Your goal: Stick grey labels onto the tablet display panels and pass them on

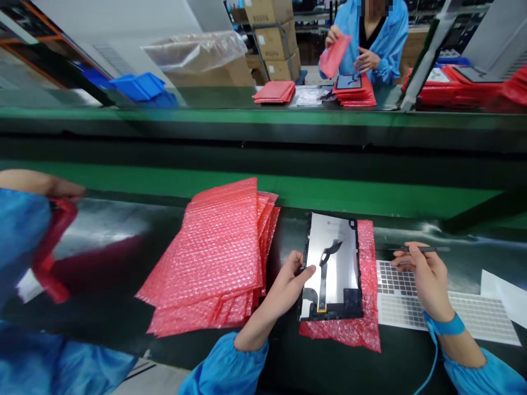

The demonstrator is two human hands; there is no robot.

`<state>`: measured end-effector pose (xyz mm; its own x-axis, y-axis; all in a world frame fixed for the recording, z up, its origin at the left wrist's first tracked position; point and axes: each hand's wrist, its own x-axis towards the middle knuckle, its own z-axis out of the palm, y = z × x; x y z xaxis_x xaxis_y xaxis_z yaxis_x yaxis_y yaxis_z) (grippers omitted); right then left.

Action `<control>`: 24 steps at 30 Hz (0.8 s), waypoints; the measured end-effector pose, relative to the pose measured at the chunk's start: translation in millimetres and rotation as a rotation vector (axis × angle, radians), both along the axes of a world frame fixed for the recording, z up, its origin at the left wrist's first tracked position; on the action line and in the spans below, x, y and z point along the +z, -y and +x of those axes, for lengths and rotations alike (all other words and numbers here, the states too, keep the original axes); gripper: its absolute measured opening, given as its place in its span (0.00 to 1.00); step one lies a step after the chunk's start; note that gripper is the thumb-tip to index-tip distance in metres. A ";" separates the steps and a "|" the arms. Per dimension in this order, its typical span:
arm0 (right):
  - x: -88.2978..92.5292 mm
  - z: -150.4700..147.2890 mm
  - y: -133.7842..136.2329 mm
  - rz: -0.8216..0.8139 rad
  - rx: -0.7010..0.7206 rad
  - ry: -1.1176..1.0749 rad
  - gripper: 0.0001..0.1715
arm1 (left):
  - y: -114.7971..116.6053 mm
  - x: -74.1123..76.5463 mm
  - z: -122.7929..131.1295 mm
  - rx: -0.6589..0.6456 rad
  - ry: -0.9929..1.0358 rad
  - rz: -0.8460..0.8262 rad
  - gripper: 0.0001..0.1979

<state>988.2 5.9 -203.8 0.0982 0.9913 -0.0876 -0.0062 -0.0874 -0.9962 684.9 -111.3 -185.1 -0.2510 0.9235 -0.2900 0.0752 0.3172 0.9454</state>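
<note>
My left hand [288,284] grips the left edge of a tablet screen panel [342,274], thumb on top. The panel lies silvery back up, with a dark ribbon cable [323,288] loosely folded on it. Beneath it is a red bubble-wrap bag [368,307]. My right hand [430,282], wearing a blue wrist strap [449,325], holds thin dark tweezers [437,249] between thumb and fingers. That hand is above white label sheets [481,315] bearing grids of small grey stickers. Whether the tweezer tips hold anything is too small to tell.
A stack of red bubble-wrap bags [218,247] stands left of the panel. At far left, a co-worker's blue sleeve [24,230] and blurred hand hold red wrap [51,258]. Across the green ledge [197,122], another person [391,44] handles a red bag. White paper [504,299] lies far right.
</note>
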 end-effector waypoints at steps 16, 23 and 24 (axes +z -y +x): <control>-47.0 -11.2 7.5 0.070 0.111 0.138 0.34 | -148.5 45.3 -7.9 0.309 0.179 0.182 0.28; -44.2 -15.1 6.8 0.102 0.105 0.132 0.34 | -274.6 20.8 -13.9 0.346 0.065 0.076 0.19; -44.2 -15.1 6.7 0.102 0.102 0.133 0.34 | -282.8 18.0 -15.8 0.343 0.043 0.065 0.20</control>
<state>973.1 -0.8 -248.1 0.0010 0.9998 0.0205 0.1298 0.0202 -0.9913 669.1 171.5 -167.1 -0.5389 0.8042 -0.2507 -0.0658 0.2565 0.9643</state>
